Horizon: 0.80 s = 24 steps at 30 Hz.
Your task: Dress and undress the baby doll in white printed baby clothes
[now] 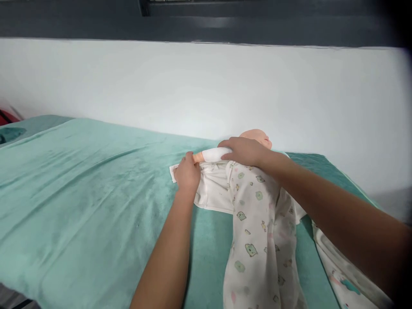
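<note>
A baby doll (256, 135) lies on its back, its head by the wall, in white trousers (252, 231) printed with green animal faces. Beneath its outstretched arm (213, 154), which is white above and skin-toned at the forearm, a white shirt (216, 184) is spread open. My left hand (188, 174) is closed around the forearm's end, hiding the doll's hand; one shirt sleeve pokes out behind my fingers. Across the upper arm near the shoulder lies my right hand (243, 150), fingers above and thumb below, gripping it. My right hand and forearm cover part of the doll's chest and neck.
A wrinkled teal sheet (80, 201) covers the bed. Behind it rises a white wall (144, 86) with a dark window frame (80, 21) above. Another printed white cloth (347, 274) lies at the lower right. Something red (8, 118) shows at the far left.
</note>
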### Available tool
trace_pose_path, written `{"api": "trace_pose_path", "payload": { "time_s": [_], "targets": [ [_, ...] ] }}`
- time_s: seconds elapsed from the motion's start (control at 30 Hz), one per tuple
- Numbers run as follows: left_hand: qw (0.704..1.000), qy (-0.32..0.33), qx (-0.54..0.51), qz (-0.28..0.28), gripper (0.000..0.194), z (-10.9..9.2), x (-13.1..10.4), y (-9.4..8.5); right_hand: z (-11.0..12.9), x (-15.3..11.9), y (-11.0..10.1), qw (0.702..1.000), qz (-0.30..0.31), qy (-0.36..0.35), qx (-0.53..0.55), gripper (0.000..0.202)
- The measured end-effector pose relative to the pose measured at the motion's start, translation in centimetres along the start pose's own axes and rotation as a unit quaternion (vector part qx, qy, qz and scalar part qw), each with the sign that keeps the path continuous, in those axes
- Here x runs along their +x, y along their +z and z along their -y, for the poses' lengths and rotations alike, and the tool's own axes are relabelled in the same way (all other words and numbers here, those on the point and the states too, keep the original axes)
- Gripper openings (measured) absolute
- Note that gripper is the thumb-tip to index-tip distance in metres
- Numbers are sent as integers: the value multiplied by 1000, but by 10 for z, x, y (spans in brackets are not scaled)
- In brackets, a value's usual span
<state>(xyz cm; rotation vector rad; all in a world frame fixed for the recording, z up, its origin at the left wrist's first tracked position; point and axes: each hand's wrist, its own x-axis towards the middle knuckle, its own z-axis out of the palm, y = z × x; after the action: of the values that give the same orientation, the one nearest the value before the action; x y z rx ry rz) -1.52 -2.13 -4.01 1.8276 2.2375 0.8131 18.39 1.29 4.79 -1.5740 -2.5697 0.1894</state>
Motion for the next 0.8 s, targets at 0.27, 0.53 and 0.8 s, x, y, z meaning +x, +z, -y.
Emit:
{"api": "trace_pose_path", "payload": {
  "time_s": [0.27, 0.53, 0.8],
  "targets": [
    [986, 107, 99, -83, 48, -11, -8, 6, 19, 15, 14, 999, 29, -19, -42, 37],
    [986, 141, 89, -32, 44, -11, -6, 7, 11, -7, 8, 999, -13, 12, 45, 56],
    [989, 90, 105, -60, 41, -6, -3, 3, -75, -105, 74, 902, -307, 269, 137, 54]
  ]
}}
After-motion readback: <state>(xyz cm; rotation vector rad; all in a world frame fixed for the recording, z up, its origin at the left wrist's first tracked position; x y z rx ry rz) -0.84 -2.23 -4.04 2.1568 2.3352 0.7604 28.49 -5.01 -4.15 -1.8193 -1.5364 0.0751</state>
